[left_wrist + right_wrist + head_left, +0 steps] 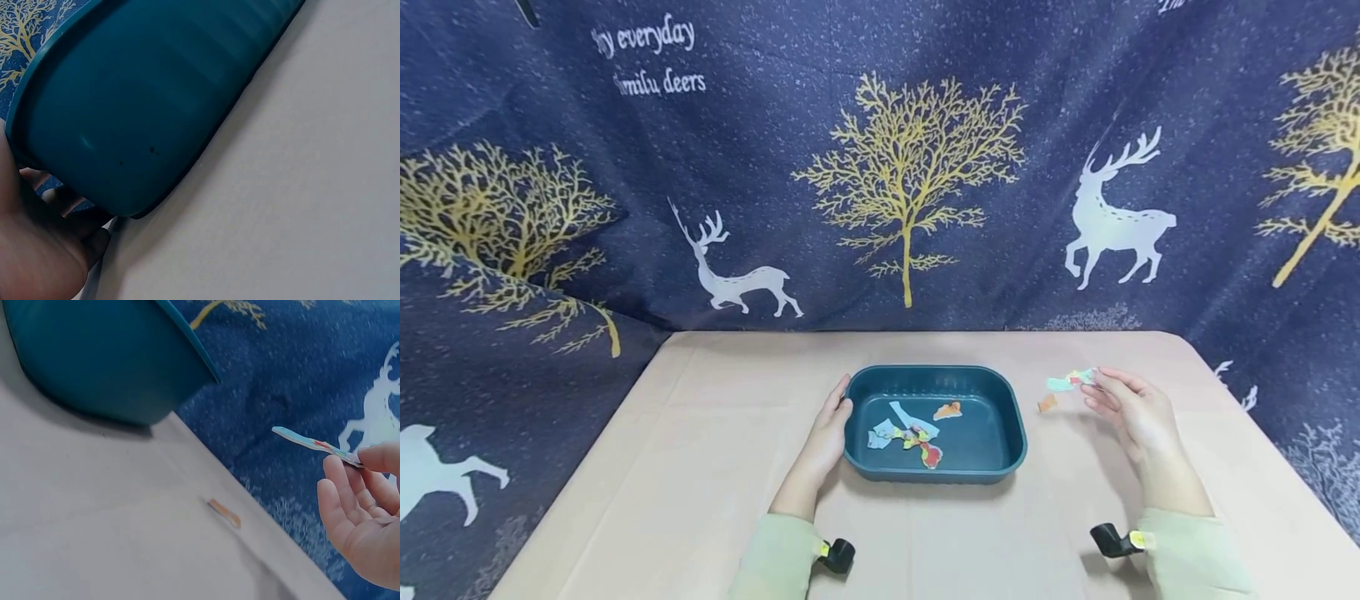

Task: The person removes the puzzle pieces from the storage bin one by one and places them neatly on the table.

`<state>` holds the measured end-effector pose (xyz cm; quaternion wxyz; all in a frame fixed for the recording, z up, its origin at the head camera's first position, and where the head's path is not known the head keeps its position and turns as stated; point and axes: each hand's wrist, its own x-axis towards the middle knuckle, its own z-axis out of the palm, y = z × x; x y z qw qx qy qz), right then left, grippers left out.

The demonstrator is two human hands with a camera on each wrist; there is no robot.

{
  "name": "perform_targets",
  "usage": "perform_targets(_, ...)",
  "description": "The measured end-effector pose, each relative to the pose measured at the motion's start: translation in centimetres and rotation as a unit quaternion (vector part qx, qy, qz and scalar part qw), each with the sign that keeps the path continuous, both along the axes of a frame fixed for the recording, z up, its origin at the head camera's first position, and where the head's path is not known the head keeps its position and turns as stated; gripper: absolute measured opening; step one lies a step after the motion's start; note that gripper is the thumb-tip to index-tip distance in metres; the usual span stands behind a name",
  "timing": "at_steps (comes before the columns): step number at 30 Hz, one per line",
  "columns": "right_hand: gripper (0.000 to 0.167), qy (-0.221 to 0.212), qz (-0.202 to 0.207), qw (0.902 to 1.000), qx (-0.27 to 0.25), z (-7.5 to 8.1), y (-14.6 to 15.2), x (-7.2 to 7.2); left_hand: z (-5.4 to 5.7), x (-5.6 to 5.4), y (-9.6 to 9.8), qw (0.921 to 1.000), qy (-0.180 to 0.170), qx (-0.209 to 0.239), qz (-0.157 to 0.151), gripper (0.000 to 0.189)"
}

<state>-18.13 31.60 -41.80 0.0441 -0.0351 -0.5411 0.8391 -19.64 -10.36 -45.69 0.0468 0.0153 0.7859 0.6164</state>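
One thin pinch, several ways to lose it

Nearest me, a black wrist device (837, 556) juts from my left sleeve (775, 562); carried low, it could knock the teal dish (925, 477). My left hand (826, 437) holds that dish's left end, thumb at the rim, fingers around the outside wall. How firmly, I can't tell; an uneven tug might skid it across the tabletop (700, 467). Inside, a blue, yellow and red cluster (931, 455) lies left of centre, an orange piece (948, 410) apart behind it, both light enough to shift with a jolt.

My right hand (1142, 421) is out beyond the dish's right side, thumb and fingertips closed on one end of a multicoloured scrap (1062, 383), raised off the table. Gripped only there, it could droop, tear or slip. A loose orange scrap (1047, 403) lies on the table near my fingers, where a careless sweep might brush it toward the navy cloth (745, 167) behind.
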Motion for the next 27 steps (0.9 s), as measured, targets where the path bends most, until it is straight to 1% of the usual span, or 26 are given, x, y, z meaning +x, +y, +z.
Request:
perform_targets(8,0.008,-0.029,-0.010,0.9995,-0.004,-0.7,1.5,-0.1,0.1,-0.2,0.1,1.0000,-0.003,0.007,-0.002,0.049)
perform_targets(12,0.006,-0.055,-0.023,0.9982,0.006,-1.0,2.0,-0.2,0.1,-0.3,0.2,1.0000,-0.001,0.007,-0.002,0.048)
perform_targets(15,0.005,-0.066,-0.027,0.9973,0.014,-1.4,2.2,-0.3,0.1,-0.3,0.2,1.0000,0.000,0.009,-0.001,0.048)
perform_targets(20,0.006,-0.072,-0.022,0.9968,0.027,-2.1,2.7,-0.4,0.0,-0.4,0.1,1.0000,0.002,0.010,-0.002,0.048)
perform_targets(24,0.012,-0.089,-0.019,0.9950,0.041,-2.5,2.9,-0.3,-0.1,-0.4,0.1,0.9999,0.000,0.010,-0.003,0.048)
perform_targets(27,0.010,-0.097,-0.020,0.9944,0.036,-2.9,2.9,-0.2,-0.2,-0.3,0.0,0.9999,-0.004,0.009,-0.004,0.048)
